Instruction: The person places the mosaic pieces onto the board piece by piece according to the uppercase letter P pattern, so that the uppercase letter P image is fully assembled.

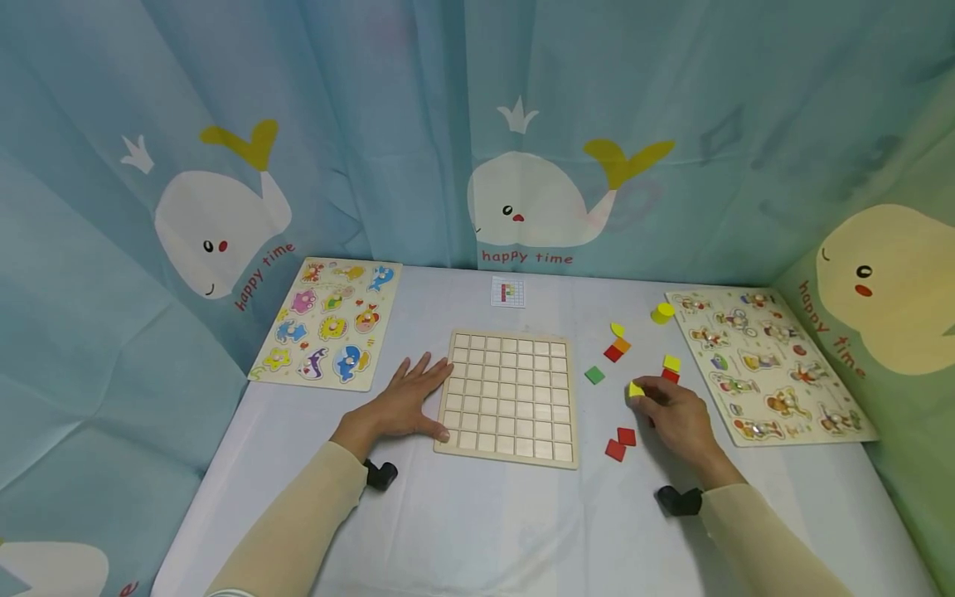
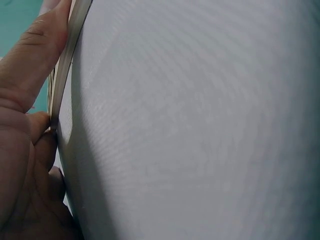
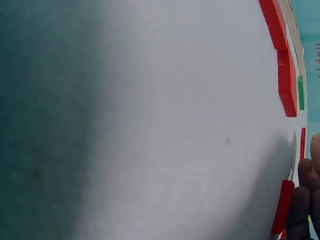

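Note:
A square wooden grid board (image 1: 511, 400) lies on the table between the hands. My left hand (image 1: 406, 402) rests at its left side with fingers spread, thumb and fingertips touching the frame; the left wrist view shows the thumb (image 2: 37, 55) against the board's edge. To the right, my right hand (image 1: 677, 414) pinches a small yellow tile (image 1: 636, 389) between thumb and fingers, which cover part of it. Close by that hand are a red tile (image 1: 671, 376) and a yellow tile (image 1: 671, 363). Two more red tiles (image 1: 615, 450) lie nearer the front, also visible as red blocks (image 3: 286, 82) in the right wrist view.
A green tile (image 1: 594, 375), a red tile (image 1: 613, 354), an orange tile (image 1: 622, 344) and a yellow piece (image 1: 617, 330) lie right of the board. Behind stand yellow stacked pieces (image 1: 662, 313) and a pattern card (image 1: 508, 292). Picture puzzles flank both sides, left (image 1: 321, 319) and right (image 1: 772, 365).

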Demonstrator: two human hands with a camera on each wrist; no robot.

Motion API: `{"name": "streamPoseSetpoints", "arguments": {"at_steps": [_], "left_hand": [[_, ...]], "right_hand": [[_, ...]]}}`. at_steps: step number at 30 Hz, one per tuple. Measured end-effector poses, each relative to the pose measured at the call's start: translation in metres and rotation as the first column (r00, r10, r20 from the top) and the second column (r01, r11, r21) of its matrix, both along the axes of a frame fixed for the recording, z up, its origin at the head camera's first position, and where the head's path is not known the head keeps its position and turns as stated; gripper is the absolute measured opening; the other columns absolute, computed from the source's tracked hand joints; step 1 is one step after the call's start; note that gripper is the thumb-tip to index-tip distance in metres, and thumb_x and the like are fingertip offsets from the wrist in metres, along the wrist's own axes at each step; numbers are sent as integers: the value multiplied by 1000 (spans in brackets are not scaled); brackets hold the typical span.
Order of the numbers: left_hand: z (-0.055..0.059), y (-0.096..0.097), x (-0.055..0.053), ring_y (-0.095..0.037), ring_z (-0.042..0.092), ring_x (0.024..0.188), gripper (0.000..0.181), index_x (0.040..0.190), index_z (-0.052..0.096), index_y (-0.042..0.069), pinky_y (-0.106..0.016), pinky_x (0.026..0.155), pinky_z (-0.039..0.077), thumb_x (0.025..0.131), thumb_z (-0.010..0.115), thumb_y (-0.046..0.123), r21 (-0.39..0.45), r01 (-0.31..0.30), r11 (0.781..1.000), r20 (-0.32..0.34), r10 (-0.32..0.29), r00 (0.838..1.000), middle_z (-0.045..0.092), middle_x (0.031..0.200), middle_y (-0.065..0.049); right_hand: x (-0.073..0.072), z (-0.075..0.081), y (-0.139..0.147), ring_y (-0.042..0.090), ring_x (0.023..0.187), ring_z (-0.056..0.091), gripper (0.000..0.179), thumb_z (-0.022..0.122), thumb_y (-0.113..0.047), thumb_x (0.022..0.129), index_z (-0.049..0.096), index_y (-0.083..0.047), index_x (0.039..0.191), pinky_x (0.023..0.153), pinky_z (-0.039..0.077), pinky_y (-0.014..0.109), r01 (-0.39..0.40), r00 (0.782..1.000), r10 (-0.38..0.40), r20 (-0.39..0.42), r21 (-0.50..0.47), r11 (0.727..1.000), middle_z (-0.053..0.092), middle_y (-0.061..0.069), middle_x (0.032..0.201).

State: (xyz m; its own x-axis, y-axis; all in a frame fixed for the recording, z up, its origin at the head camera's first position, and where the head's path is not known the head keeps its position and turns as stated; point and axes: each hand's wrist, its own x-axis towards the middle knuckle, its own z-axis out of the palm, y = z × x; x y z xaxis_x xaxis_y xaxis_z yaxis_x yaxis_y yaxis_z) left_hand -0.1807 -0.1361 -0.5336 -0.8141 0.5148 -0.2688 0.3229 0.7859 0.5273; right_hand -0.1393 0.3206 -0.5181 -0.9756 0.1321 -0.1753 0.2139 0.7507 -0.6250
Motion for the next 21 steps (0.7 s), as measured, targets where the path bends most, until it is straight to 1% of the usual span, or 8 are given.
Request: {"name": "streamPoseSetpoints", "arguments": {"at_steps": [3,6,10,13,17,18,20,21], "left_hand": [[0,0,0,-22,-7,166,125,171,20,21,-45,134,-11,75,91,56,3,-3,1000,1,3,1000,12,178,3],[0,0,0,-21,-7,166,124,171,21,21,-45,134,-11,74,92,55,10,-10,1000,2,10,1000,13,178,4],[0,0,1,-21,-7,166,124,171,21,21,-45,134,-11,75,91,55,7,-8,1000,0,8,1000,13,178,4],[1,1,1,-21,-7,166,124,171,21,21,-45,134,-11,75,91,55,5,-5,1000,3,5,1000,12,178,3],[4,1,2,-22,-7,166,124,171,21,21,-45,134,-11,75,91,54,9,-6,1000,11,5,1000,13,178,3],[4,1,2,-22,-7,166,124,171,21,20,-45,134,-11,75,91,55,7,-5,1000,11,5,1000,13,178,3],[4,1,2,-22,-7,166,123,170,21,20,-45,134,-11,75,91,55,4,-3,1000,9,3,1000,13,178,2],[4,1,2,-22,-7,166,123,171,20,20,-45,134,-11,75,91,55,0,-2,1000,8,2,1000,12,178,3]], "right_hand": [[0,0,1,34,109,58,35,68,-20,104,67,-8,137,79,51,26,29,1000,-29,-11,16,999,68,23,129],[-1,-1,2,35,109,57,36,68,-20,103,69,-9,137,79,51,30,51,999,-51,-19,18,999,68,23,127],[-1,0,4,37,115,55,38,68,-20,104,69,-10,140,82,50,32,61,998,-61,-19,-4,998,67,23,131],[-1,3,6,36,116,55,37,66,-20,105,69,-10,140,80,50,25,55,998,-55,-37,-24,998,67,23,133],[-1,8,1,31,110,58,37,63,-21,107,68,-12,142,70,49,13,71,994,-76,-75,-64,995,68,20,135],[-2,10,-1,29,109,59,37,63,-21,107,68,-12,142,69,49,11,79,993,-86,-86,-78,994,69,20,135],[-3,13,-9,28,105,58,37,63,-22,107,67,-13,143,65,49,11,96,989,-108,-104,-108,989,69,19,134],[-5,15,-15,28,106,58,37,64,-22,107,67,-13,143,66,49,10,101,986,-115,-118,-121,988,69,19,133]]}}
